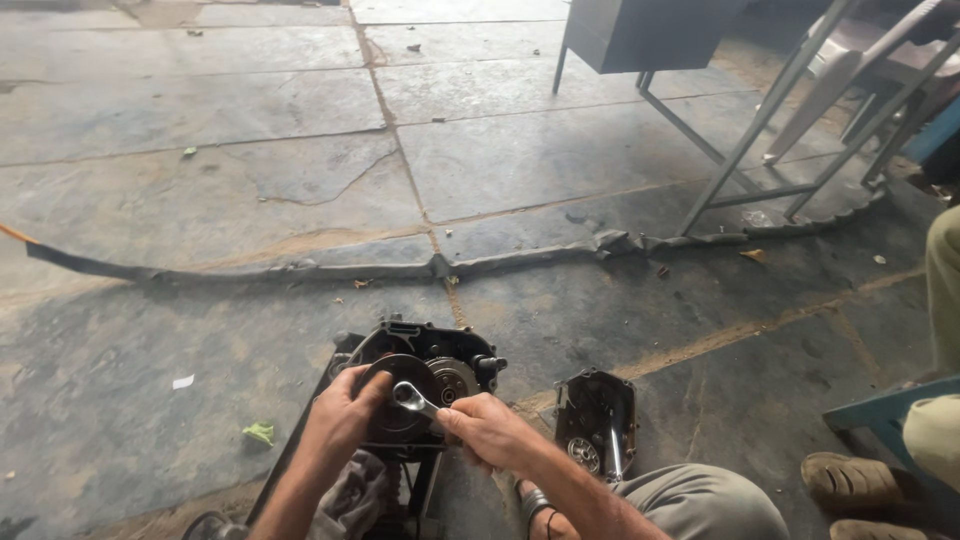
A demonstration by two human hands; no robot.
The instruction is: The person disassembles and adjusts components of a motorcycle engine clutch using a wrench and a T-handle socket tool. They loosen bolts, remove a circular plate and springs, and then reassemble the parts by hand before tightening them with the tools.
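Observation:
A black engine casing [432, 350] with a round dark disc and a grey gear inside sits on a dark stand at the bottom centre. My left hand [343, 413] presses on the round disc. My right hand [487, 430] grips the handle of a silver ring wrench [412, 397], whose ring end rests on the centre of the disc. A removed black cover [596, 420] lies on the floor to the right, with a metal rod in it.
Cracked stone slabs make up the floor. A long dark flat hose [300, 270] runs across it. A metal table frame [740, 150] stands at the back right. Another person's sandalled foot [850, 480] and a blue stool edge [880, 410] are at the right.

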